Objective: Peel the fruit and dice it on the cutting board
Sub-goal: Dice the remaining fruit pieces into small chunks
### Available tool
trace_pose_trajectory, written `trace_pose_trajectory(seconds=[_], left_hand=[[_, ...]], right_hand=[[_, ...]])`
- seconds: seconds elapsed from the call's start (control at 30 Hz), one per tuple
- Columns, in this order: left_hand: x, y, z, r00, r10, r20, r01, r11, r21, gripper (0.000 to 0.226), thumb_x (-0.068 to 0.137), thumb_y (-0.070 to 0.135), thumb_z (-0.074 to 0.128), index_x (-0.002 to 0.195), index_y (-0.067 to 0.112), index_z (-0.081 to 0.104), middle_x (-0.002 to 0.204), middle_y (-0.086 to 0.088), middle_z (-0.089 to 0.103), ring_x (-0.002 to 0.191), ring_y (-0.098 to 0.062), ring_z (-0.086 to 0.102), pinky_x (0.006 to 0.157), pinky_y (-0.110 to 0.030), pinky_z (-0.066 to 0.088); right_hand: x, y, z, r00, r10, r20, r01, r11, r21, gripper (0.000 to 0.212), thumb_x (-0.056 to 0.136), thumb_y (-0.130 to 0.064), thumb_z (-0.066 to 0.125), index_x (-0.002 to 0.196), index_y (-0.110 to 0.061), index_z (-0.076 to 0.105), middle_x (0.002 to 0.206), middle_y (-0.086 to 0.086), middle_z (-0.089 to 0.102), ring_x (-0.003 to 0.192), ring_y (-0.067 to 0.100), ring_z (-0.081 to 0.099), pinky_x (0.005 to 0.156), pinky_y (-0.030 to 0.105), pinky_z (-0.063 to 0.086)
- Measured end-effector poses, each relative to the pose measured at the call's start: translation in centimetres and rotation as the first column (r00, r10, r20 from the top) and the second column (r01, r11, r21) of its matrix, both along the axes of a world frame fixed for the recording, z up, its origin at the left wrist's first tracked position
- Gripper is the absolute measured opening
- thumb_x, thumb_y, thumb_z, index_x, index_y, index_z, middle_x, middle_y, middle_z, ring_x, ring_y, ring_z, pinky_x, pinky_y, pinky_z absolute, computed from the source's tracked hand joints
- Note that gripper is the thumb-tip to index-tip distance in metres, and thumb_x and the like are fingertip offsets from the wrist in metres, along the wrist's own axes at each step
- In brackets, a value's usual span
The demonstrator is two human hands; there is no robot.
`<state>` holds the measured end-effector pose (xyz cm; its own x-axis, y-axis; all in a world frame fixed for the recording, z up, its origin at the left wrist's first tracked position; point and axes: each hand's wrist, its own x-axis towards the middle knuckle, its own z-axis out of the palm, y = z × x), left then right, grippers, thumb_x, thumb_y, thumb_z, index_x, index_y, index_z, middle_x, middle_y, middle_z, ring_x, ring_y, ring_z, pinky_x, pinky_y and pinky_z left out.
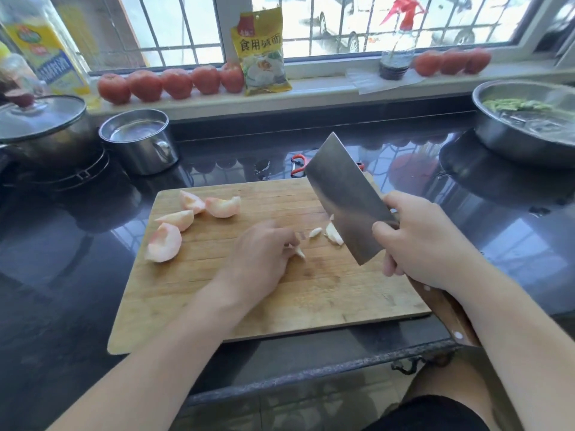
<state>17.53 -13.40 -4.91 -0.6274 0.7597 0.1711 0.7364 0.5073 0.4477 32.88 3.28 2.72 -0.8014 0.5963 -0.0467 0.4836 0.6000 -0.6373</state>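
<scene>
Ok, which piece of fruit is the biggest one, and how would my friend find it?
Start at the wooden cutting board. Four peeled pinkish-white wedges lie along its left side. The biggest wedge is the one nearest the person, at the board's left edge, rounder and fuller than the other three.

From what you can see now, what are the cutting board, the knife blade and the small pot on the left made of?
The cutting board looks like pale wood or bamboo, matte, with parallel strips and cut marks. The knife blade looks like brushed steel, with a dull grey sheen; its handle, held by the right hand, seems dark wood with pale rivets. The small pot looks like polished stainless steel, with mirror-like reflections.
</scene>
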Motion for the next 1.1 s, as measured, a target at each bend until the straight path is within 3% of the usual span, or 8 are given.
trace_pose_trajectory(seconds=[0.17, 0.27, 0.4, 0.5, 0.6, 0.73, 0.9, 1.1], left_hand=[[-1.7, -3.5, 0.1, 0.981, 0.134, 0.142, -0.145, 0.987, 0.074, 0.009, 0.093, 0.019, 0.073, 0.090, 0.027, 0.075, 0.088, 0.018, 0.069, 0.081, 0.004, 0.057, 0.072, -0.008, 0.039], [-2.1, -2.6, 0.6, 0.968, 0.154, 0.200, -0.181, 0.976, 0.123, 0.013, 0.093, 0.014, 0.072, 0.090, 0.025, 0.077, 0.088, 0.017, 0.071, 0.085, 0.002, 0.062, 0.076, -0.013, 0.045], [-2.1, 0.9, 1.3, 0.954, 0.003, 0.298, -0.011, 1.000, 0.025, 0.027, 0.099, 0.009, 0.063, 0.116, 0.023, 0.078, 0.112, 0.010, 0.074, 0.102, -0.005, 0.062, 0.091, -0.020, 0.044], [-3.3, -0.3, 2.6, 0.908, 0.089, 0.409, -0.141, 0.985, 0.100, 0.047, 0.099, -0.004, 0.047, 0.130, 0.023, 0.071, 0.119, 0.011, 0.071, 0.103, -0.008, 0.067, 0.096, -0.030, 0.055], [-4.7, -4.2, 3.7, 0.902, 0.331, 0.276, -0.389, 0.901, 0.192, 0.038, 0.098, 0.007, 0.049, 0.111, 0.031, 0.075, 0.108, 0.016, 0.073, 0.094, -0.006, 0.066, 0.077, -0.025, 0.052], [-4.7, -8.2, 3.7, 0.875, 0.474, 0.101, -0.485, 0.852, 0.200, 0.025, 0.101, 0.017, 0.056, 0.105, 0.030, 0.078, 0.102, 0.015, 0.068, 0.099, -0.016, 0.059, 0.085, -0.032, 0.042], [-3.7, -8.8, 2.2, 0.903, 0.430, 0.010, -0.425, 0.890, 0.165, 0.024, 0.099, 0.011, 0.059, 0.110, 0.020, 0.078, 0.122, -0.002, 0.071, 0.117, -0.025, 0.055, 0.099, -0.038, 0.042], [0.6, -2.9, 1.2, 0.998, 0.055, 0.034, -0.060, 0.982, 0.181, 0.036, 0.098, 0.010, 0.061, 0.130, 0.024, 0.069, 0.124, 0.005, 0.066, 0.120, -0.015, 0.055, 0.104, -0.032, 0.045]], right_hand=[[0.5, -0.9, 0.0, 0.999, 0.035, 0.021, -0.035, 0.999, -0.008, 0.019, 0.093, -0.010, 0.047, 0.084, -0.025, 0.054, 0.056, 0.003, 0.064, 0.040, 0.012, 0.060, 0.028, 0.013, 0.027], [0.3, -1.1, 0.0, 1.000, 0.017, 0.011, -0.017, 1.000, -0.023, 0.019, 0.093, -0.010, 0.047, 0.087, -0.026, 0.055, 0.056, 0.004, 0.065, 0.041, 0.012, 0.061, 0.028, 0.015, 0.029], [0.5, -1.1, 0.1, 1.000, -0.005, 0.012, 0.005, 1.000, -0.025, 0.020, 0.094, -0.011, 0.046, 0.088, -0.029, 0.054, 0.056, 0.005, 0.067, 0.043, 0.012, 0.062, 0.029, 0.016, 0.031], [1.4, -1.8, 0.4, 0.998, 0.028, 0.055, -0.026, 0.999, -0.025, 0.021, 0.095, -0.013, 0.046, 0.084, -0.030, 0.050, 0.051, 0.004, 0.066, 0.041, 0.013, 0.059, 0.028, 0.016, 0.029], [1.4, -3.9, -0.2, 0.989, 0.111, 0.096, -0.107, 0.993, -0.039, 0.019, 0.096, -0.014, 0.047, 0.081, -0.026, 0.049, 0.051, 0.002, 0.060, 0.038, 0.013, 0.060, 0.029, 0.016, 0.028], [-0.2, -5.7, -1.6, 0.956, 0.180, 0.233, -0.192, 0.981, 0.030, 0.017, 0.096, -0.022, 0.041, 0.083, -0.030, 0.045, 0.071, -0.001, 0.062, 0.055, 0.015, 0.067, 0.042, 0.025, 0.041], [-1.3, -1.5, -1.2, 0.977, 0.052, 0.209, -0.071, 0.994, 0.084, 0.015, 0.093, -0.014, 0.044, 0.094, -0.024, 0.055, 0.070, 0.006, 0.067, 0.053, 0.020, 0.069, 0.059, 0.039, 0.059], [-2.0, 2.8, -0.6, 0.978, 0.047, 0.204, -0.052, 0.999, 0.016, 0.020, 0.091, -0.010, 0.045, 0.099, -0.022, 0.059, 0.053, 0.008, 0.068, 0.046, 0.019, 0.064, 0.054, 0.034, 0.058]])
